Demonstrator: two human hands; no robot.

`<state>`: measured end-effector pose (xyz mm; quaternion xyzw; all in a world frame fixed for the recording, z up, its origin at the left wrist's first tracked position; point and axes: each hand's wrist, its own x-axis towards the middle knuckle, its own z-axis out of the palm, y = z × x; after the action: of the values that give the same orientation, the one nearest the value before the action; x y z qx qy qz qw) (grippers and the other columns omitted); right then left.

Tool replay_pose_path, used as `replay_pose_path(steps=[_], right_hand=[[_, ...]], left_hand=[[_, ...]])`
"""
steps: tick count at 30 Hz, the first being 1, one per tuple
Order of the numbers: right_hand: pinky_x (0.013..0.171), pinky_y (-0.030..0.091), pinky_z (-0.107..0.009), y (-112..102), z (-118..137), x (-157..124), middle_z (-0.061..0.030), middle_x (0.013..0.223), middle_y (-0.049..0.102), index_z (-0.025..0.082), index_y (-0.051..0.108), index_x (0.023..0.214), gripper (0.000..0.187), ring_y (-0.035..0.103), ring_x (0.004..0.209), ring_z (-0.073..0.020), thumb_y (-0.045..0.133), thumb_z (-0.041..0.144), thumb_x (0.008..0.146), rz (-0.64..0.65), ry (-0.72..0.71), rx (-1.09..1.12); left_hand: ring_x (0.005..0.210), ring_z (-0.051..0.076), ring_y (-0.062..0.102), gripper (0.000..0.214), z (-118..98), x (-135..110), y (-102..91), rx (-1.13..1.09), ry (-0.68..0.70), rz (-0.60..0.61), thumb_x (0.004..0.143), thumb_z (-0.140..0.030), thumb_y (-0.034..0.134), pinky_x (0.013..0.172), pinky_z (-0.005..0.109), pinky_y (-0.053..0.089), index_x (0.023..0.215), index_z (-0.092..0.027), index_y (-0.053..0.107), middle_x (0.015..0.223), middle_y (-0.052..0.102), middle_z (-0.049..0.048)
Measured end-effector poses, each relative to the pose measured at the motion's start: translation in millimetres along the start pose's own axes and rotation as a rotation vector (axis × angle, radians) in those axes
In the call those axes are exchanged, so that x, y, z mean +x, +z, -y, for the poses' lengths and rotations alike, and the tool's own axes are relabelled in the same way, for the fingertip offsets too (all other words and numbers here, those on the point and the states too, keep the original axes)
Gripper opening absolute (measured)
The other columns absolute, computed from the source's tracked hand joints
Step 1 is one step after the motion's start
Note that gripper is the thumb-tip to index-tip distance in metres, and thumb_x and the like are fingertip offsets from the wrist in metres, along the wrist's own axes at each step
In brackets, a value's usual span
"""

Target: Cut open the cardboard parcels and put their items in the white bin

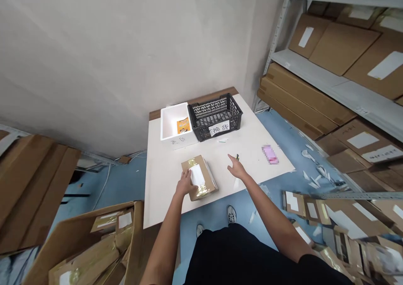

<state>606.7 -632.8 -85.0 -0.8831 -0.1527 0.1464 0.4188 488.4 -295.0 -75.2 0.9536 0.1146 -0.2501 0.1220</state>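
Observation:
A brown cardboard parcel (208,188) lies on the white table near its front edge. It carries a white label (197,175) and shiny yellowish tape. My left hand (186,184) rests on its left side and label, fingers spread and thumb apart. To the right of the parcel, my right hand (236,168) hovers over the table with index finger and thumb stretched out; its other fingers are partly hidden. Just beyond its knuckles shows a small black-and-yellow tool (237,156), perhaps a cutter; I see no clear grip on it.
At the table's back stand a white foam box (176,141) holding an orange packet (183,125), and a black plastic crate (217,113). A blurred pink item (270,154) lies right. A large carton (138,222) of parcels stands lower left; shelves (315,71) with boxes rise right.

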Motion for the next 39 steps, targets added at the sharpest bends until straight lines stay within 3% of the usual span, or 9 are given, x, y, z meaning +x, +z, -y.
replay_pose_path(steps=[4,10,15,22,26,30,34,39], right_hand=[[0.124,0.034,-0.038,-4.3,-43.7,6.6,-0.0125,0.161,0.047,0.017,0.040,0.161,0.074,0.044,0.149,-0.0259,0.058,0.020,0.089,0.006,0.204,-0.054],[0.111,0.044,-0.032,11.9,-92.7,31.8,-0.0146,0.147,0.061,0.016,0.044,0.156,0.061,0.055,0.138,-0.0256,0.057,0.029,0.097,0.049,0.517,-0.106],[0.098,0.051,-0.034,34.4,-105.5,61.9,-0.0214,0.136,0.066,0.011,0.042,0.152,0.060,0.065,0.126,-0.0289,0.057,0.039,0.100,0.057,0.794,-0.130],[0.087,0.052,-0.034,59.1,-103.8,85.5,-0.0227,0.122,0.071,0.012,0.054,0.130,0.046,0.070,0.115,-0.0298,0.068,0.035,0.093,0.009,0.902,-0.230],[0.093,0.049,-0.038,65.1,-72.8,92.2,-0.0193,0.121,0.072,0.015,0.056,0.126,0.032,0.068,0.116,-0.0308,0.054,0.033,0.100,-0.085,0.757,-0.277],[0.086,0.051,-0.032,76.1,-10.6,79.4,-0.0136,0.115,0.074,0.017,0.050,0.134,0.039,0.071,0.104,-0.0266,0.045,0.039,0.103,-0.158,0.477,-0.152],[0.080,0.052,-0.032,105.4,61.3,59.0,-0.0084,0.108,0.076,0.020,0.041,0.149,0.048,0.073,0.091,-0.0250,0.040,0.038,0.104,0.001,0.248,-0.105],[0.092,0.051,-0.035,146.4,117.2,59.2,-0.0107,0.127,0.073,0.022,0.026,0.162,0.060,0.071,0.110,-0.0267,0.038,0.028,0.104,0.158,0.123,-0.246]], left_hand=[[0.161,0.040,-0.002,0.139,8.0,32.2,-13.1,0.081,-0.017,0.087,0.063,-0.050,0.086,0.120,0.054,0.036,0.169,-0.022,0.000,0.176,-0.002,0.0141],[0.161,0.039,-0.002,0.142,14.6,49.8,0.2,0.144,-0.021,0.133,0.067,-0.057,0.084,0.122,0.058,0.030,0.168,-0.021,-0.010,0.174,-0.013,0.0165],[0.161,0.040,0.002,0.141,18.3,53.0,9.2,0.129,-0.027,0.148,0.070,-0.060,0.083,0.121,0.058,0.034,0.167,-0.025,-0.014,0.173,-0.020,0.0150],[0.159,0.047,0.007,0.145,18.7,46.4,12.7,0.015,-0.037,0.174,0.065,-0.067,0.084,0.114,0.058,0.041,0.167,-0.033,-0.013,0.174,-0.018,0.0104],[0.157,0.053,0.007,0.147,19.5,45.0,12.8,-0.035,-0.063,0.160,0.061,-0.072,0.083,0.111,0.063,0.041,0.167,-0.035,-0.013,0.174,-0.020,0.0068],[0.157,0.053,0.002,0.147,18.4,43.6,12.2,-0.024,-0.034,0.128,0.058,-0.074,0.082,0.113,0.064,0.039,0.167,-0.036,-0.009,0.175,-0.016,0.0030],[0.158,0.050,-0.005,0.147,12.2,41.9,9.8,0.016,-0.005,0.109,0.057,-0.070,0.086,0.117,0.064,0.034,0.168,-0.033,-0.003,0.176,-0.011,0.0053],[0.160,0.043,-0.006,0.139,18.8,43.5,-1.2,0.033,0.136,0.053,0.061,-0.063,0.086,0.124,0.059,0.024,0.168,-0.019,0.009,0.175,0.003,0.0204]])
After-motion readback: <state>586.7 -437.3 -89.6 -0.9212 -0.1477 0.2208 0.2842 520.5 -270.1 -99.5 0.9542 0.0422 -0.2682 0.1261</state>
